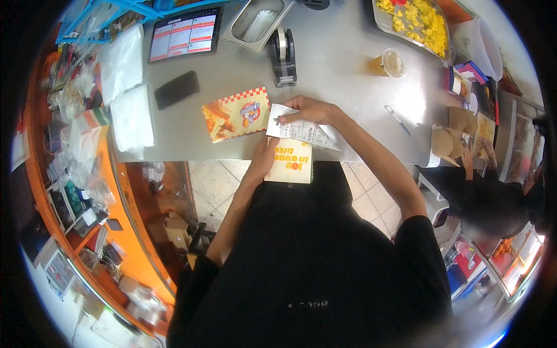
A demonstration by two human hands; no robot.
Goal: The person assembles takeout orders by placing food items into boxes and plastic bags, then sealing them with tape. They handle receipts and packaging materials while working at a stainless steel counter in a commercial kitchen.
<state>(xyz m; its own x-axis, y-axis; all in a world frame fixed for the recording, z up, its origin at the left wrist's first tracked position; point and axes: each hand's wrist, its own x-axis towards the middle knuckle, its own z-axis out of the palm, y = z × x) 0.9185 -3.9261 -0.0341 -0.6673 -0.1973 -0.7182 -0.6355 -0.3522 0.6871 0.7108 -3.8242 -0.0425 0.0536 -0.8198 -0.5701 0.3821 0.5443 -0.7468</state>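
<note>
My left hand grips the left side of a small printed food carton, held at the front edge of the steel table. Above it, my right hand pinches a white paper receipt between thumb and fingers. The receipt overlaps the top of the carton, and its right end curls downward. Just left of my hands, a second food carton with a red checkered border and a picture of fried chicken lies on the table. Beyond my right hand stands a black tape dispenser.
A tablet, a dark phone and white plastic bags lie left. A steel container stands at the back. Rightward are a lidded cup, a pen and a tray of yellow food. Another person's hands work beside brown boxes.
</note>
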